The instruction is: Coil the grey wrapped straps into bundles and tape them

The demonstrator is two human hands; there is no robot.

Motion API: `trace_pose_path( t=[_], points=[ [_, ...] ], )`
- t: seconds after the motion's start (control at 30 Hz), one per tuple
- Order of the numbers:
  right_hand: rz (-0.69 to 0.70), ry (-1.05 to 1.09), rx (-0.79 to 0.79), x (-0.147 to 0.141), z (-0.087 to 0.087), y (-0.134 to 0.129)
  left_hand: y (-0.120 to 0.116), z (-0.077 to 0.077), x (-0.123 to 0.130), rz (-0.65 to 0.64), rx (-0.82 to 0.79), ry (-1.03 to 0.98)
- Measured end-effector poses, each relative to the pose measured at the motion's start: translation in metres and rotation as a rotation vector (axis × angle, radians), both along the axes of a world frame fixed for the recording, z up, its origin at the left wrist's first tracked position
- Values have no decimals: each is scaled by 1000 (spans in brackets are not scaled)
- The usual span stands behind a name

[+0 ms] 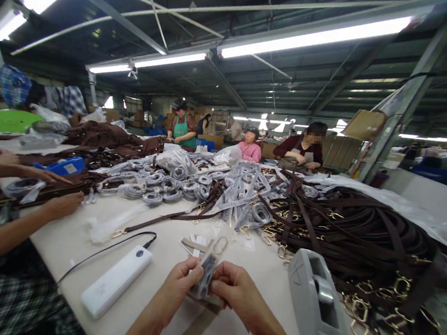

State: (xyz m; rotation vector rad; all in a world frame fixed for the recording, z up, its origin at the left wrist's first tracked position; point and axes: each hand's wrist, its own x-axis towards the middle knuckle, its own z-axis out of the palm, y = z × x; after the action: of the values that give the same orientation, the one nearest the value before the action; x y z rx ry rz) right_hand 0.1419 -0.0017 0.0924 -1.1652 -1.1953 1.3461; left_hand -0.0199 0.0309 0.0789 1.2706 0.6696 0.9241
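A strap wrapped in clear plastic (207, 272) is held upright between my two hands, low in the middle of the view. My left hand (181, 280) pinches its left side with the thumb in front. On its right side, the fingers and thumb of my right hand (233, 284) are closed on the plastic. A gold metal clasp (220, 245) sticks out at the top. Just behind lie several flat white and tan strips (194, 244). To the right of my hands stands a grey tape dispenser (302, 280), and a white power bank (117, 281) with a black cable lies to the left.
Plastic-wrapped strap coils (170, 184) are heaped across the table (169, 238). A large pile of dark brown straps (368, 223) with gold clasps fills the right. At left, a co-worker's hands (62, 204) work near a blue tape dispenser (63, 165). Several people sit or stand beyond.
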Motion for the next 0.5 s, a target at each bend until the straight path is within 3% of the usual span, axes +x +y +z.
trace_pose_path(
  t=[0.23,0.43,0.5],
  points=[
    [-136,119,22,-13,-10,3,4,0,2,16,66,79],
    [125,194,-114,5,2,-5,14,5,-9,55,98,204],
    [155,183,-100,12,5,-8,17,7,-12,63,129,262]
  ],
)
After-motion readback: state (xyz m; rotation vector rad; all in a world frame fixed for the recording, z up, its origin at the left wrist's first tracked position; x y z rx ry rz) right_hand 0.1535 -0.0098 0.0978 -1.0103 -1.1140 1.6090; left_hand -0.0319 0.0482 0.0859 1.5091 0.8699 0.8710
